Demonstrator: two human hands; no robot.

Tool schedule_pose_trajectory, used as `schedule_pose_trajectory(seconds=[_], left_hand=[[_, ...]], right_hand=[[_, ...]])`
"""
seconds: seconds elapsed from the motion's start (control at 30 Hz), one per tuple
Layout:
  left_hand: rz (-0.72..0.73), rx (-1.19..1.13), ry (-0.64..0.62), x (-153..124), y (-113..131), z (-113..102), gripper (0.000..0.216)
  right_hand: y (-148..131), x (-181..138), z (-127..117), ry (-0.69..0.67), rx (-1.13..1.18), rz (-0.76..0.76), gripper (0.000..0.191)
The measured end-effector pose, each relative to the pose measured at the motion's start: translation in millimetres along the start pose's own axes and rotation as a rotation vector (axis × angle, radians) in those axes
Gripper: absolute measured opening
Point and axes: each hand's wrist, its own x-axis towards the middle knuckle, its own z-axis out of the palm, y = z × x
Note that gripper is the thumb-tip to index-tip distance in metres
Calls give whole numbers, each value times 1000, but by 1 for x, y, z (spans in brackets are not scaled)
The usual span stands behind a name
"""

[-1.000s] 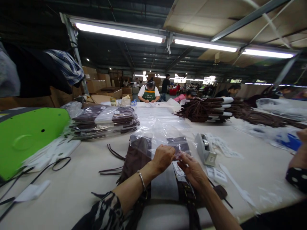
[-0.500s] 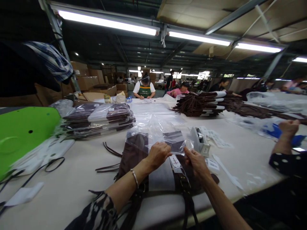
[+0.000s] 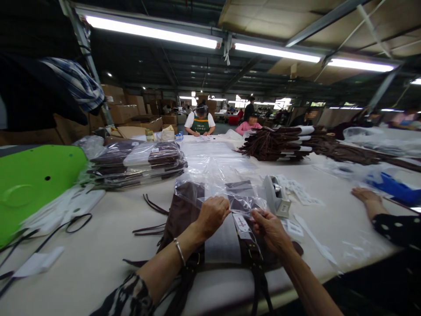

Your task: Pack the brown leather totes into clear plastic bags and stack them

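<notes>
A dark brown bag point(image 3: 184, 206) with straps lies flat on the table before me, a pale band of paper point(image 3: 223, 245) across its middle. Its far part is covered by a clear plastic bag point(image 3: 243, 193). My left hand point(image 3: 212, 215) is closed, pinching the plastic's near edge above the pale band. To the right, my right hand point(image 3: 268, 226) grips the same edge between thumb and fingers. Between and just below both hands, a white hang tag point(image 3: 241, 224) rests on the brown bag. Dark straps hang toward the table's front edge.
Wrapped brown bags point(image 3: 138, 162) are stacked at the left, beside a green machine point(image 3: 39, 184). A grey tape dispenser point(image 3: 276, 197) stands just right of the work. Unwrapped brown bags point(image 3: 276, 142) are piled farther back. A co-worker's hand point(image 3: 368, 199) rests at the right.
Both my hands keep hold of the plastic edge, with the left slightly lower and farther left. The co-worker's hand at the right has come down to the table.
</notes>
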Motion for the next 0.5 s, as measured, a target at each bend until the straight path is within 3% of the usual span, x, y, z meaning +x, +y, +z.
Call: schedule_pose_trajectory(seconds=[0.17,0.33,0.43,0.5], left_hand=[[136,20,-37,-31,-7,-20,20],[374,-35,-155,-94,-3,-44,12],[357,-131,-109,-147,-5,-49,14],[269,-145,-83,-183,-16,-56,18]], right_hand=[[13,-8,-6,-126,-154,153,48],[-2,6,-4,-149,182,301,58],[-10,35,-4,-106,283,312,50],[-12,59,-7,-41,270,272,53]])
